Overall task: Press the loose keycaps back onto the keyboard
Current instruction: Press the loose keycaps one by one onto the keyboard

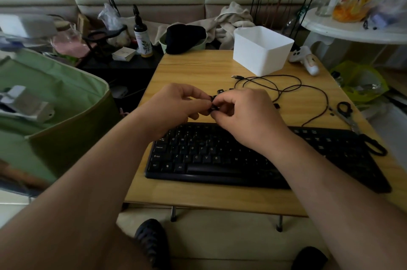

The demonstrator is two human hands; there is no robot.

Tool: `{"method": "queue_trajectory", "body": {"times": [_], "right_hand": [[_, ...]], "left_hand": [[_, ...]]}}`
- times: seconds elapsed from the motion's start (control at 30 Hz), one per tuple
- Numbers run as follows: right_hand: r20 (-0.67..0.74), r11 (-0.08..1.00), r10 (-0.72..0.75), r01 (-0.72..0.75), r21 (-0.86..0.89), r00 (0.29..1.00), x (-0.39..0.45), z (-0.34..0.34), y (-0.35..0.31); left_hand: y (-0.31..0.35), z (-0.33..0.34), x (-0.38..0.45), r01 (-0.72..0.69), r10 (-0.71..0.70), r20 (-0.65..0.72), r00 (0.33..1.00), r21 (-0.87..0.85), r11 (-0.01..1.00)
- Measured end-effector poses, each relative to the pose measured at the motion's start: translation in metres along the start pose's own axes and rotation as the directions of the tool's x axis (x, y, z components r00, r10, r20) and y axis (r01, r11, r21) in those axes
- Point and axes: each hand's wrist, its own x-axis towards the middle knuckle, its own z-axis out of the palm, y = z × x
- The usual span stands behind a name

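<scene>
2 bare forearms fill the lower part of the view, and beyond them the black keyboard [253, 157] is laid across the near half of the wooden worktop [198, 71]. Above its far edge, the left hand [174, 106] and the right hand [244, 113] are brought together, fingertips meeting. A small black keycap [214, 105] is pinched between them; each grip is curled around it, though it cannot be told which hand carries most of the hold. More loose keycaps [220, 91] are seen on the worktop just behind the hands, partly hidden, and 1 more dark piece [277, 106] lies to the right, near the black cable [286, 87].

Several slips are likely from here. The keycap is small and held only at the fingertips, so it could be dropped and lost among the keys, or rolled off the worktop to the floor. If it is turned the wrong way round, or set on the wrong switch, it would sit crooked or not seat at all. If it is pressed off-centre, the stem could be bent. The empty key slots cannot be made out in the dark keyboard, so misplacement is a real risk. The scissors [345, 113] and the white box [262, 49] are kept well apart from the work.
</scene>
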Motion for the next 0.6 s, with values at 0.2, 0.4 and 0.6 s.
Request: {"method": "queue_trajectory", "body": {"times": [0.2,0.4,0.6], "right_hand": [[0.297,0.971,0.217,-0.238,0.035,0.930,0.004,0.011,-0.001],[0.322,0.962,0.256,-0.274,0.009,0.911,0.008,0.018,0.001],[0.280,0.986,0.169,-0.164,-0.041,0.945,0.008,0.019,-0.001]], "left_hand": [[-0.022,-0.023,0.001,-0.027,0.067,-0.122,0.990,0.305,0.952],[-0.039,-0.049,0.002,0.012,0.040,-0.145,0.989,0.337,0.941],[-0.046,-0.056,-0.003,0.032,0.009,-0.116,0.993,0.342,0.939]]}}
